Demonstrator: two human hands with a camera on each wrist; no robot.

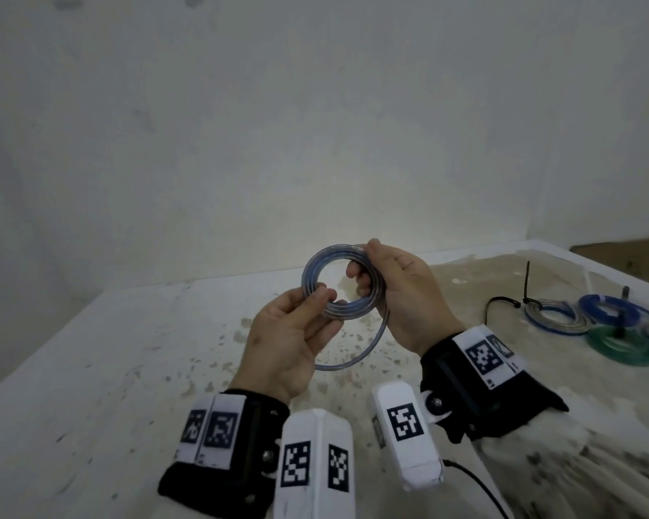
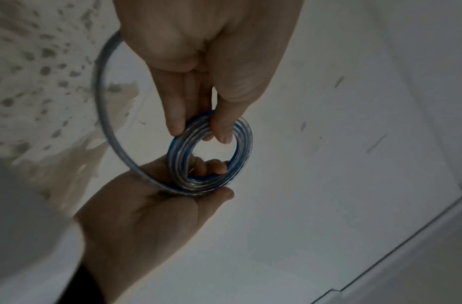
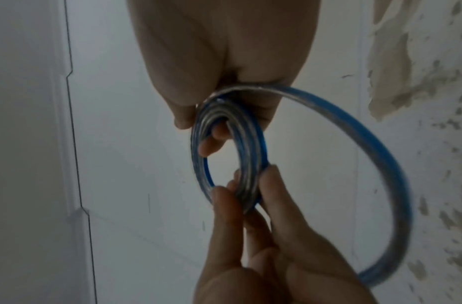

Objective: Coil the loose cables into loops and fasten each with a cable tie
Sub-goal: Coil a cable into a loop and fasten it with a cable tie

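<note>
Hands meet in the lower middle of the head view, both clamped on a translucent blue-and-silver cable wound into a flat round coil, which is held up in the air above the speckled, stained white bench. The left hand sits at the lower left of the coil, thumb on the near face and fingers behind, pinching the bottom of the ring; in the left wrist view the same coil hangs below that hand, with the thumb and a finger closed on its top rim. The right hand holds the right side of the coil, thumb over the outer edge and curled fingers passing through the opening; in the right wrist view the fingers of that hand poke through the ring near the frame's centre, while the left hand pinches its lower rim from below. A loose tail of the same cable leaves the coil at the right hand and sweeps down in a wide arc between the two wrists; it shows as a big blue loop at the right of the right wrist view. At the right edge of the head view, well apart from the hands, several finished blue, clear and green coils lie on the bench, with black cable ties sticking up beside them.
</note>
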